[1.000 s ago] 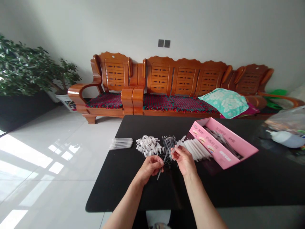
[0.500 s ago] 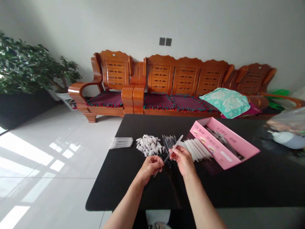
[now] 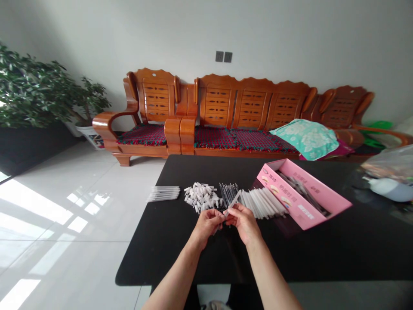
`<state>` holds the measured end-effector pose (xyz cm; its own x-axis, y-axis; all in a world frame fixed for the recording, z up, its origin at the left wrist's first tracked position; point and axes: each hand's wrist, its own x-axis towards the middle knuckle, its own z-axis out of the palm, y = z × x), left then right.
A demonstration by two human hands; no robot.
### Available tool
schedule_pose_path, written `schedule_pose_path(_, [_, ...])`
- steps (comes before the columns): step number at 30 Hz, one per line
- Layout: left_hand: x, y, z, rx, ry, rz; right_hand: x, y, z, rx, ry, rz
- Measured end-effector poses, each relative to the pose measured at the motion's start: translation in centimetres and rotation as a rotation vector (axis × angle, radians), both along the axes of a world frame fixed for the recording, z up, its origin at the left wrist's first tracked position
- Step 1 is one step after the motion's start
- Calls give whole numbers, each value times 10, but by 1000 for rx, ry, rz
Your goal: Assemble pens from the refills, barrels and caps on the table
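Observation:
My left hand and my right hand meet over the near side of the black table. A whitish pen barrel is pinched in my right fingers, slanting up to the right. At its lower end my left fingers are closed on a thin pen refill, mostly hidden by the fingers. Just beyond the hands lie a heap of white pen caps, a row of dark refills and a row of white barrels. Small black parts are largely covered by my hands.
Several assembled-looking white pens lie at the left table edge. A pink box holding grey-looking sticks stands on the right of the black table. Farther right are a plastic bag and a white bottle. A wooden sofa stands behind.
My hands have come closer together. The barrel has moved down and left along the refill, so less of the refill shows between my hands.

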<state>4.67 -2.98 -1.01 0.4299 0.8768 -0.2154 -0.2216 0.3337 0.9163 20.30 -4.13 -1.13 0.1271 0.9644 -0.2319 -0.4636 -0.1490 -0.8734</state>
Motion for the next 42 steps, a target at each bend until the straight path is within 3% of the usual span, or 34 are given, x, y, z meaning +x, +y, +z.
schedule_pose_path(4, [-3,0,-1,-45,-123,35,0,1,-7,-50,70,-70])
schedule_pose_path(9, [-18,-1,4,-100,-354,-72,7,4,-4,-56,135,-178])
schedule_pose_path(14, [-20,-1,3,-94,-369,-94,6,4,0,-45,154,-187])
schedule_pose_path(22, [0,3,-9,177,-88,170,-18,-5,7,-24,222,-58])
schedule_pose_path(28, [-27,22,-4,272,90,431,10,-4,15,-19,324,-176])
schedule_pose_path(30, [-35,25,-8,299,204,453,21,-5,14,-5,331,-197])
schedule_pose_path(33, [-37,19,-18,363,416,326,30,-7,10,-8,332,-213])
schedule_pose_path(38, [-25,-4,-27,723,664,24,28,-10,5,-32,328,-232])
schedule_pose_path(42, [-17,-11,-34,850,783,-104,27,-9,6,-49,324,-230])
